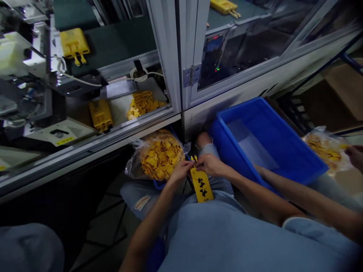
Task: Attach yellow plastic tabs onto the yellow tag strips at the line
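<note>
My left hand (pixel 180 172) and my right hand (pixel 210 164) meet above my lap, pinching the top end of a flat yellow plastic tag (pixel 201 185) with black markings. Two small yellow prongs (pixel 193 158) stick up between my fingertips. The tag hangs down over my jeans. Just beyond my left hand, a clear plastic bag of small yellow pieces (pixel 161 155) rests against my leg. To the right of my right hand stands an open blue plastic crate (pixel 269 139), and its inside looks bare.
Behind a glass-and-aluminium machine panel (pixel 170 56), yellow parts lie on a tray and a dark conveyor. To the right, another person's hand (pixel 354 156) holds a small yellow piece near a second bag of yellow pieces (pixel 326 151). A bare forearm (pixel 297 189) crosses the crate's front edge.
</note>
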{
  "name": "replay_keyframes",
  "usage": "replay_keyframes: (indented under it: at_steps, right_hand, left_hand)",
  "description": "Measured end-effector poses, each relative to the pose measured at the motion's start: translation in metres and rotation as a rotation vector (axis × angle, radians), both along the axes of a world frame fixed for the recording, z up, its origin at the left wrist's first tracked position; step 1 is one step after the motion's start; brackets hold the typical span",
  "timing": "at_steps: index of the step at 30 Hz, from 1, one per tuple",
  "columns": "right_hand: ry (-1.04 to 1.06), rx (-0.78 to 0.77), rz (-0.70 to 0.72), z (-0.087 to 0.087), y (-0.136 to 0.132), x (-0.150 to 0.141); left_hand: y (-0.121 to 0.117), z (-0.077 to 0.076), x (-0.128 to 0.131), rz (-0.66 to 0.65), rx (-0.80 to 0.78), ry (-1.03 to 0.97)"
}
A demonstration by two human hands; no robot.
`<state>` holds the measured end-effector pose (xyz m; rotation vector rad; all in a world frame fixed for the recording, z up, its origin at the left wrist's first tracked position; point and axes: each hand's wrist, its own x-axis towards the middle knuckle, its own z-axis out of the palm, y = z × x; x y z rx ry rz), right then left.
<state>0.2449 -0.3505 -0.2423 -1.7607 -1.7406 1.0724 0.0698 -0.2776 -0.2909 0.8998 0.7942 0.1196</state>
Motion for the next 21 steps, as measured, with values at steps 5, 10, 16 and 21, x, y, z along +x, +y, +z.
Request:
replay_keyframes:
  at_steps: [5, 10, 16, 21]
  right_hand:
    - [-0.025, 0.055, -0.014, -0.004, -0.004, 0.003]
    - [0.010, 0.059, -0.049, -0.006, -0.009, 0.003]
    - [0.001, 0.011, 0.006, 0.007, -0.010, 0.003]
    - [0.043, -0.036, -0.068, 0.025, -0.014, 0.007]
  left_hand:
    - [-0.004, 0.003, -0.007, -0.027, -0.069, -0.074]
    - [-0.005, 0.007, -0.011, -0.075, -0.058, -0.080]
    - [-0.008, 0.009, -0.009, -0.067, -0.034, -0.028]
    - [-0.010, 0.027, -0.017, -0.045, 0.102, -0.034]
